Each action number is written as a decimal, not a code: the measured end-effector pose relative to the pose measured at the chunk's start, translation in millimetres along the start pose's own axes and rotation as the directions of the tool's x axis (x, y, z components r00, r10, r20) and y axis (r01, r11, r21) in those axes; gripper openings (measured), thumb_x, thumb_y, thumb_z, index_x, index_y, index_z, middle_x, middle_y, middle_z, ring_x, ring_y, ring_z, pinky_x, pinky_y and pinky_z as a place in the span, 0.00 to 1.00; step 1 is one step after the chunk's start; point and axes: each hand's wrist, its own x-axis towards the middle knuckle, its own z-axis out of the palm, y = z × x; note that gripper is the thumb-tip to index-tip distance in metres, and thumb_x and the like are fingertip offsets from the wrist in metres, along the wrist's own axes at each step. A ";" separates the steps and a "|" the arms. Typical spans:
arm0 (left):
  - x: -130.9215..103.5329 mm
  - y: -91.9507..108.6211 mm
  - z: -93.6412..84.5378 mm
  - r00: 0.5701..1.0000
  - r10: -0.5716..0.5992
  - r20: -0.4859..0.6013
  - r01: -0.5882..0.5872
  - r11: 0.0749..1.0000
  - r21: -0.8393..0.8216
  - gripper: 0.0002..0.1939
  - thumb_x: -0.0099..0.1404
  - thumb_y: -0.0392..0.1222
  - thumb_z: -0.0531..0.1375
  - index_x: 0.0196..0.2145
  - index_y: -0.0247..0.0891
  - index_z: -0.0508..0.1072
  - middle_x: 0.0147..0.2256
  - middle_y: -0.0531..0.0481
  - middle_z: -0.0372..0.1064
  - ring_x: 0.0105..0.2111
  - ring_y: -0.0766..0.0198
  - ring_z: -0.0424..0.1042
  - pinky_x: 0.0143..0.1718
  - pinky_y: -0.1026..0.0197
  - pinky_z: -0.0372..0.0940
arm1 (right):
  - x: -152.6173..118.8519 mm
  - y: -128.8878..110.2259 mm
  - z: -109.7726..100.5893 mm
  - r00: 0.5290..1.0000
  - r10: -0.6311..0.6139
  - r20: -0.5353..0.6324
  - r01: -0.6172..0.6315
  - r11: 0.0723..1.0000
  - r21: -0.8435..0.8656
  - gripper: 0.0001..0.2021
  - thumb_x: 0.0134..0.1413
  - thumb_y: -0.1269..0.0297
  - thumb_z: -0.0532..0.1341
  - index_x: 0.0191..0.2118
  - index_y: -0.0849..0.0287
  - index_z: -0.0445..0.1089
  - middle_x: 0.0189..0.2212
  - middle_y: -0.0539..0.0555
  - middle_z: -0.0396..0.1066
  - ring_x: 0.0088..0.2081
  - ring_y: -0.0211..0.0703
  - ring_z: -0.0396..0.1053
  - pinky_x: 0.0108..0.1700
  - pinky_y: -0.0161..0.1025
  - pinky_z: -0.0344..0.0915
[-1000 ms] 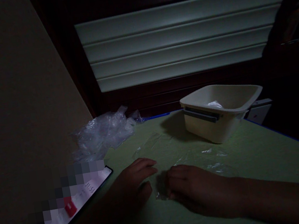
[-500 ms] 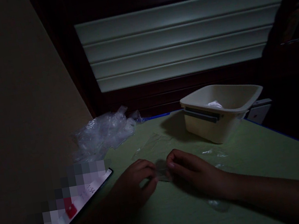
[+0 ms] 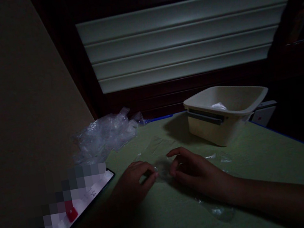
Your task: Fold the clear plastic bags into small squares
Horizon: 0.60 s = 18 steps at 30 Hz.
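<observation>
In the dim light a thin clear plastic bag (image 3: 162, 166) is stretched low over the green table between my hands. My left hand (image 3: 138, 180) pinches its left edge between thumb and fingers. My right hand (image 3: 193, 167) is at the right edge, thumb pressed against curled fingers on the plastic, with the index finger lifted off. More clear plastic (image 3: 222, 211) lies flat under and beside my right wrist, and another sheet (image 3: 155, 144) lies just beyond the hands. Where one piece ends and another begins is hard to see.
A heap of crumpled clear bags (image 3: 106, 135) lies at the back left. A cream bin with a grey handle (image 3: 207, 130) stands back right, shiny plastic inside it. A lit phone or tablet (image 3: 87, 198) lies left, partly pixelated. A pale device (image 3: 264, 112) is behind the bin.
My right index finger has lifted away from the thumb, and the right hand has shifted slightly. The plastic between the hands has spread a little. My left hand keeps its pinch.
</observation>
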 end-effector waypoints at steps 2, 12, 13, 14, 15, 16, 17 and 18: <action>-0.4 -0.3 1.7 1.000 -0.022 -0.016 0.022 1.000 -0.017 0.03 0.58 0.35 0.57 0.26 0.37 0.68 0.26 0.53 0.69 0.29 0.65 0.69 0.32 0.64 0.63 | -0.6 -2.0 -1.0 0.999 -0.007 -0.038 0.005 0.998 -0.063 0.16 0.52 0.68 0.55 0.47 0.57 0.54 0.33 0.52 0.66 0.29 0.37 0.66 0.30 0.35 0.63; -2.4 1.0 3.0 0.999 -0.012 -0.040 0.017 0.991 0.132 0.13 0.59 0.35 0.56 0.43 0.37 0.68 0.25 0.54 0.69 0.31 0.62 0.70 0.37 0.59 0.64 | -4.4 -10.4 -12.9 0.921 -0.379 0.090 0.359 0.737 -0.573 0.15 0.53 0.76 0.51 0.47 0.59 0.61 0.45 0.61 0.64 0.45 0.46 0.63 0.45 0.44 0.65; -2.3 1.0 2.2 0.999 0.009 -0.034 -0.003 0.986 0.166 0.12 0.60 0.35 0.56 0.43 0.37 0.68 0.26 0.53 0.69 0.31 0.62 0.69 0.37 0.58 0.64 | -4.3 -10.8 -12.9 0.916 -0.378 0.136 0.382 0.713 -0.589 0.15 0.53 0.76 0.51 0.47 0.60 0.62 0.45 0.61 0.64 0.46 0.46 0.64 0.45 0.44 0.65; -2.1 0.9 1.5 0.999 0.039 -0.027 -0.033 0.979 0.202 0.11 0.61 0.36 0.55 0.43 0.36 0.68 0.27 0.52 0.70 0.31 0.61 0.69 0.37 0.57 0.63 | -4.2 -10.9 -12.5 0.913 -0.365 0.185 0.398 0.690 -0.605 0.16 0.53 0.77 0.51 0.47 0.61 0.64 0.45 0.62 0.65 0.46 0.47 0.64 0.45 0.45 0.64; -1.9 0.9 0.8 0.997 0.078 -0.022 -0.070 0.969 0.239 0.09 0.62 0.36 0.55 0.41 0.36 0.69 0.29 0.50 0.70 0.32 0.60 0.69 0.37 0.56 0.63 | -4.1 -10.7 -11.9 0.910 -0.341 0.236 0.411 0.669 -0.619 0.17 0.52 0.77 0.51 0.48 0.61 0.64 0.45 0.62 0.66 0.46 0.48 0.64 0.46 0.45 0.64; -1.6 1.0 0.1 0.992 0.123 -0.017 -0.114 0.955 0.273 0.08 0.62 0.36 0.55 0.39 0.35 0.69 0.30 0.49 0.70 0.33 0.60 0.68 0.37 0.56 0.63 | -3.9 -10.3 -11.2 0.907 -0.313 0.282 0.421 0.651 -0.631 0.18 0.52 0.77 0.52 0.48 0.61 0.65 0.46 0.61 0.67 0.46 0.48 0.65 0.47 0.46 0.63; -1.4 1.4 -0.4 0.986 0.165 -0.012 -0.154 0.941 0.303 0.06 0.63 0.35 0.55 0.37 0.35 0.70 0.31 0.48 0.69 0.33 0.59 0.68 0.36 0.56 0.63 | -3.7 -9.7 -10.3 0.905 -0.283 0.319 0.426 0.637 -0.642 0.18 0.52 0.77 0.52 0.49 0.61 0.65 0.46 0.60 0.68 0.46 0.48 0.65 0.48 0.46 0.62; -1.3 2.2 -0.9 0.980 0.201 -0.007 -0.188 0.925 0.329 0.05 0.63 0.35 0.54 0.35 0.35 0.70 0.31 0.47 0.69 0.33 0.59 0.68 0.36 0.56 0.63 | -3.6 -9.1 -9.5 0.904 -0.252 0.346 0.425 0.627 -0.653 0.18 0.53 0.77 0.52 0.50 0.61 0.65 0.46 0.60 0.68 0.47 0.48 0.65 0.49 0.46 0.61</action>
